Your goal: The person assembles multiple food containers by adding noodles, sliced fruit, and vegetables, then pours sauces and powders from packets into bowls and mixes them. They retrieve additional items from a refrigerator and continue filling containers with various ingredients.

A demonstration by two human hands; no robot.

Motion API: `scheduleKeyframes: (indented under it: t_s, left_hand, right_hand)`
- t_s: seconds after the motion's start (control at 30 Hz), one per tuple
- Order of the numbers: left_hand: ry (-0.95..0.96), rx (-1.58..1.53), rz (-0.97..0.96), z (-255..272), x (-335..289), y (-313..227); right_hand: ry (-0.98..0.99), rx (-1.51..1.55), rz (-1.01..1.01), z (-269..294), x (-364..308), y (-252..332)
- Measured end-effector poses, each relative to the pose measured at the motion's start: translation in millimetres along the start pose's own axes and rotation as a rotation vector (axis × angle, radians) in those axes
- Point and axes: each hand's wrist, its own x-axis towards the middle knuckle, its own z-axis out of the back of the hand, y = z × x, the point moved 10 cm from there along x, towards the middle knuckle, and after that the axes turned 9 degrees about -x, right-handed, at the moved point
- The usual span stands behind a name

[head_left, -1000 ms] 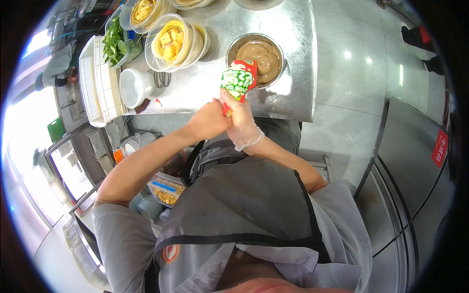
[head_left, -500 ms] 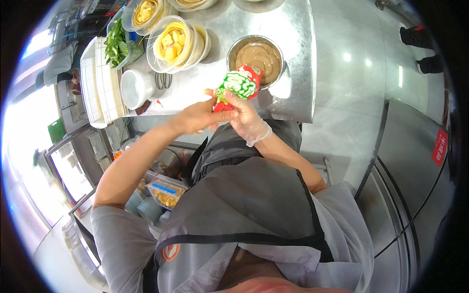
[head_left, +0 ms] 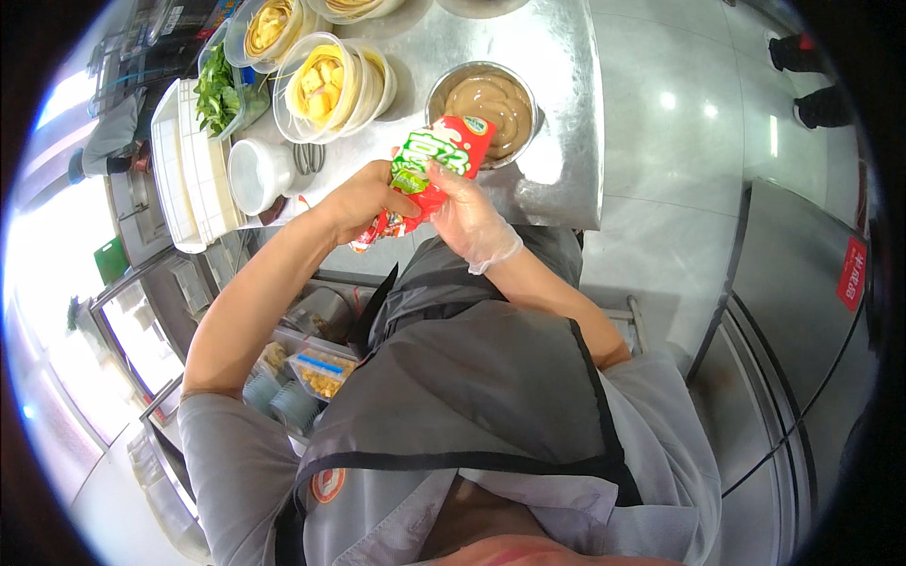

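A soft red pouch [head_left: 461, 140] with green and white print is held at a slant between my two hands. My left hand [head_left: 363, 200] is closed on its lower left part. My right hand [head_left: 464, 215], in a clear plastic glove, grips its middle with the thumb on top. The pouch's upper right end overlaps the near rim of a round metal bowl [head_left: 530, 87]. Smooth brown paste [head_left: 495, 104] lies in that bowl. Whether the pouch is open cannot be made out.
On the steel table [head_left: 571, 141] stand clear tubs of yellow chunks [head_left: 321, 90], a tub of green leaves [head_left: 218, 91], a white tub [head_left: 257, 176] and a tray of white compartments [head_left: 193, 179]. A steel cabinet [head_left: 793, 292] is at right. Another person's feet [head_left: 812, 108] show far right.
My left hand has drawn left along the pouch. More of its lower part now shows, stretched out between my hands. The view has shifted slightly.
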Motion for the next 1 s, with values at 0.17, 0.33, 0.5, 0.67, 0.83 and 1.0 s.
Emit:
scheduleKeyframes:
  t_s: [0.17, 0.33, 0.5, 0.67, 0.83, 1.0]
  left_hand:
    - [0.048, 0.159, -0.262, -22.6, 2.1, -17.7]
    - [-0.106, 0.822, -0.411, -23.8, 12.7, -20.3]
    - [-0.271, 0.953, -0.374, -9.3, 22.5, -13.5]
    - [-0.298, 0.994, -0.209, -3.7, 24.1, -9.1]
    - [-0.311, 1.21, -0.225, -13.7, 18.9, -22.3]
    - [-0.178, 1.457, -0.481, -37.1, 13.8, -29.1]
  right_hand:
    - [-0.003, -0.112, -0.023, 0.5, 2.9, -7.4]
    - [-0.076, -0.131, 0.006, 4.8, 5.7, -12.3]
    - [-0.183, -0.067, 0.039, 12.8, 11.5, -16.8]
    - [-0.284, -0.012, 0.015, 21.5, 16.9, -18.7]
    - [-0.262, 0.126, -0.229, 15.2, 22.3, -25.0]
    - [-0.275, 0.097, -0.308, 11.9, 19.1, -14.0]
